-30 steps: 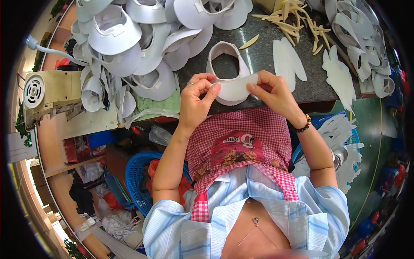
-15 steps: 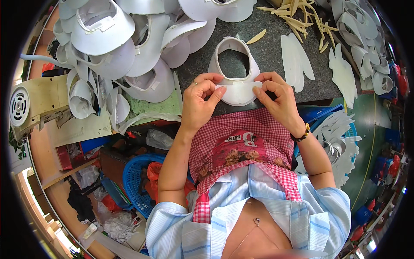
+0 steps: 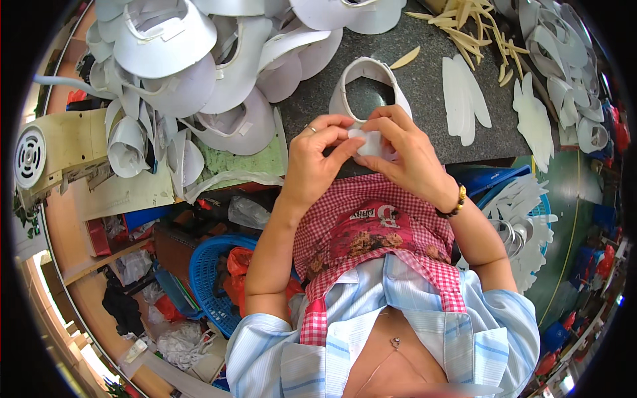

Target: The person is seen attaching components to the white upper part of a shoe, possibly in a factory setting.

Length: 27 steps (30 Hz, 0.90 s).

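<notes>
A white visor-shaped piece lies on the dark worktop in front of me, its open ring pointing away. Between my hands its near part, the brim, looks bent up and creased. My left hand pinches this white edge between thumb and fingers. From the other side my right hand is closed on the brim, fingers on top and thumb beneath. My fingers cover much of the brim, so its exact fold cannot be seen.
White visors are heaped at the left, with more stacked pieces at the far right. Cream strips and flat white strips lie on the dark worktop. A beige machine and a blue basket stand left.
My right hand has moved inward toward my left, and its fingers now lie over the visor's front. The brim, spread flat before, now looks bent up between my hands.
</notes>
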Each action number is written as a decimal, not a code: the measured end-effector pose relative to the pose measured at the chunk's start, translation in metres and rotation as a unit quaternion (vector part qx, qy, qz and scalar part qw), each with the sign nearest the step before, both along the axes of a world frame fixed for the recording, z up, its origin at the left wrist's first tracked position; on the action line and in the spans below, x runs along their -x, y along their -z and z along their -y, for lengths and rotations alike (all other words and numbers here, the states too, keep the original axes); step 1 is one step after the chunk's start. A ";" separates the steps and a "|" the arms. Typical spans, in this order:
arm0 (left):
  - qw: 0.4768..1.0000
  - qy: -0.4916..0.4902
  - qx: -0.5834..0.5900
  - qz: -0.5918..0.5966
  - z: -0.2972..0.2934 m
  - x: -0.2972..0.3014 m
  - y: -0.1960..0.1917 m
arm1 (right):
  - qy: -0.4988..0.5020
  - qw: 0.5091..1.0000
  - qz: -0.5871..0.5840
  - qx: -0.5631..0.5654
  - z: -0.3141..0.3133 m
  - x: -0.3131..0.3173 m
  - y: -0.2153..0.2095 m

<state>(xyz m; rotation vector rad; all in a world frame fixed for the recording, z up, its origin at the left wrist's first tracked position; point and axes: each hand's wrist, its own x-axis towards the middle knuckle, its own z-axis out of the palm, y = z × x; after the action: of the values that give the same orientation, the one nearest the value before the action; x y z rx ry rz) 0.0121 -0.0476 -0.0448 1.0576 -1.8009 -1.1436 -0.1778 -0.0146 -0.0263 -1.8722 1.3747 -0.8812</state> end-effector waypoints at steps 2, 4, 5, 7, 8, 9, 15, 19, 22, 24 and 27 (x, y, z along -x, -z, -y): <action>1.000 -0.018 -0.015 -0.015 0.001 -0.008 0.012 | -0.004 0.999 0.024 -0.037 0.003 0.006 0.001; 0.999 -0.021 0.033 0.029 -0.003 -0.009 0.008 | -0.023 0.997 0.051 -0.044 0.004 0.014 0.003; 0.999 -0.023 0.033 0.029 -0.004 -0.007 0.009 | -0.038 0.995 0.078 -0.052 0.005 0.018 0.004; 0.988 -0.028 0.134 0.071 -0.005 -0.002 0.010 | -0.062 0.992 0.107 -0.039 0.007 0.024 0.007; 0.983 -0.032 0.157 0.084 -0.006 0.000 0.013 | -0.065 0.988 0.125 -0.057 0.008 0.026 0.009; 0.984 -0.032 0.157 0.083 -0.005 0.001 0.013 | -0.065 0.985 0.142 -0.075 0.008 0.027 0.011; 0.961 -0.018 0.232 0.148 -0.002 0.010 0.011 | -0.049 0.987 0.139 -0.070 0.007 0.023 0.009; 0.947 -0.015 0.272 0.168 -0.003 0.008 0.013 | -0.042 0.989 0.130 -0.053 0.006 0.017 0.010; 0.957 -0.065 0.245 0.144 -0.007 -0.007 0.014 | -0.006 0.993 0.111 -0.045 0.003 0.008 0.010; 0.964 -0.133 0.184 0.140 -0.017 -0.023 0.011 | 0.033 0.999 0.019 -0.011 0.002 -0.001 0.007; 0.941 -0.124 0.236 0.207 -0.028 -0.038 0.010 | 0.065 0.989 -0.075 0.109 0.007 -0.010 0.023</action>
<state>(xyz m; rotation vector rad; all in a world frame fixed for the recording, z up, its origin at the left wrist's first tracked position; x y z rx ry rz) 0.0499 -0.0194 -0.0544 1.2402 -2.0450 -0.3149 -0.1678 -0.0215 -0.0496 -2.0665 1.5597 -1.0072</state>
